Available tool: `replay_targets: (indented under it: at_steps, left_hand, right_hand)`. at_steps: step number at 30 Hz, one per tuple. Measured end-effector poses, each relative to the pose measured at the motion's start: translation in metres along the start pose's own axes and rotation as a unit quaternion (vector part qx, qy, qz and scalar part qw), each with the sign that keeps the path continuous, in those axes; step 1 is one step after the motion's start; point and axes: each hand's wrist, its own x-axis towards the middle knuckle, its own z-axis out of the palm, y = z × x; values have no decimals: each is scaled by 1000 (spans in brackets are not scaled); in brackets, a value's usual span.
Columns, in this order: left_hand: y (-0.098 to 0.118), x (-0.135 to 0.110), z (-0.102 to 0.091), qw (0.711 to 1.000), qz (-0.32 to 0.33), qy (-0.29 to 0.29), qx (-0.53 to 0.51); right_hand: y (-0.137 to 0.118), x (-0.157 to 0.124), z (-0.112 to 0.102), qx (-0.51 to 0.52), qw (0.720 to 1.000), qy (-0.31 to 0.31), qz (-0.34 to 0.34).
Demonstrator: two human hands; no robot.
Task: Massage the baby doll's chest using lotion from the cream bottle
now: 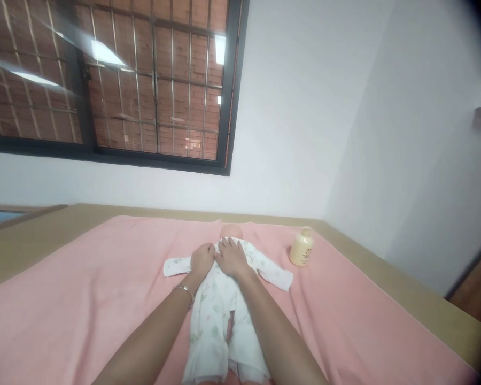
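A baby doll (231, 231) lies on its back on a pink blanket (104, 289), dressed in a white printed sleepsuit (216, 315) with both sleeves spread out. My left hand (202, 259) rests on the doll's chest with fingers curled onto the cloth near the collar; a bracelet is on that wrist. My right hand (231, 256) lies beside it on the upper chest, fingers pressed down on the fabric just below the doll's head. Only the top of the doll's head shows past my hands.
A pale yellow bottle (302, 247) stands on the blanket to the right of the doll's sleeve. The blanket covers a tan surface (425, 310) set against white walls. A barred window (144, 80) is above left.
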Motion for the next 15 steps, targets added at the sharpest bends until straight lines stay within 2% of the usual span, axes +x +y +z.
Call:
replay_targets:
  at_steps: [2, 5, 7, 9, 12, 13, 15]
  left_hand:
    - [1, 0, -1, 1000, -4, 4, 0]
    - [2, -1, -1, 1000, -10, 7, 2]
    - [2, -2, -1, 1000, -12, 6, 1]
    - [1, -2, -2, 1000, -13, 6, -2]
    - [0, -2, -2, 1000, -7, 6, -11]
    - [0, -1, -1, 1000, -7, 8, -12]
    - [-1, -1, 0, 1000, -8, 16, -12]
  right_hand:
    - [2, 2, 3, 2, 998, 23, 65]
    - [-1, 1, 6, -1, 981, 24, 190]
    - [-6, -2, 7, -14, 977, 17, 214]
    - [-10, -4, 6, -27, 986, 8, 164]
    - [-5, -3, 2, -24, 1000, 2, 16]
    - [-2, -1, 2, -20, 1000, 6, -6]
    - [3, 2, 2, -15, 999, 24, 30]
